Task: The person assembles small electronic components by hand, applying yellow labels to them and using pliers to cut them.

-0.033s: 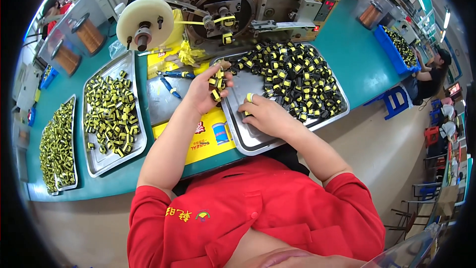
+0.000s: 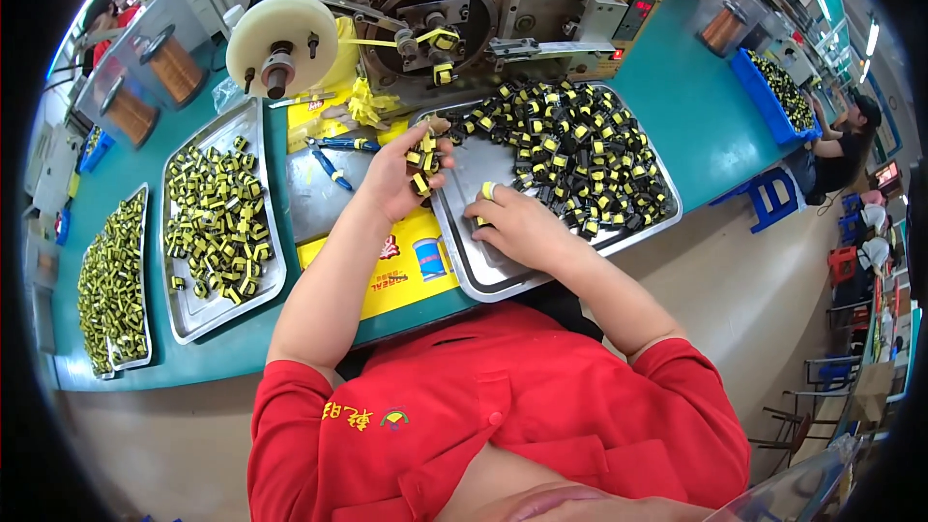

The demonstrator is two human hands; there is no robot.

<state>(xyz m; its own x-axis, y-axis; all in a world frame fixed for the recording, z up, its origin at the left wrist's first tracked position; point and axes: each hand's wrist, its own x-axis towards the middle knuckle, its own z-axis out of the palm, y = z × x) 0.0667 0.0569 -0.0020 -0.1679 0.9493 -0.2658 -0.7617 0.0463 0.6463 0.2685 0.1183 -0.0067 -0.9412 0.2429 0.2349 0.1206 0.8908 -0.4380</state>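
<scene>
Several small black coils wrapped in yellow tape (image 2: 422, 162) lie in my left hand (image 2: 391, 184), its fingers curled around them over the left edge of a metal tray (image 2: 493, 275). My right hand (image 2: 522, 224) is low over the bare left part of that tray, fingers bent down and closed, a yellow band around one finger. A bit of something small shows at its fingertips, mostly hidden. Right of it, a large heap of black-and-yellow coils (image 2: 570, 155) fills the tray. Behind the tray, a winding machine (image 2: 503, 29) holds one taped coil (image 2: 443, 72) on its spindle.
To the left stand two metal trays of coils, one nearer (image 2: 184, 329) and one farther (image 2: 146, 280). Blue-handled pliers (image 2: 333, 169) lie on a metal plate. A white reel (image 2: 280, 24) feeds yellow tape. Copper wire spools (image 2: 172, 68) stand behind. At right, a person sits beside a blue bin (image 2: 768, 111).
</scene>
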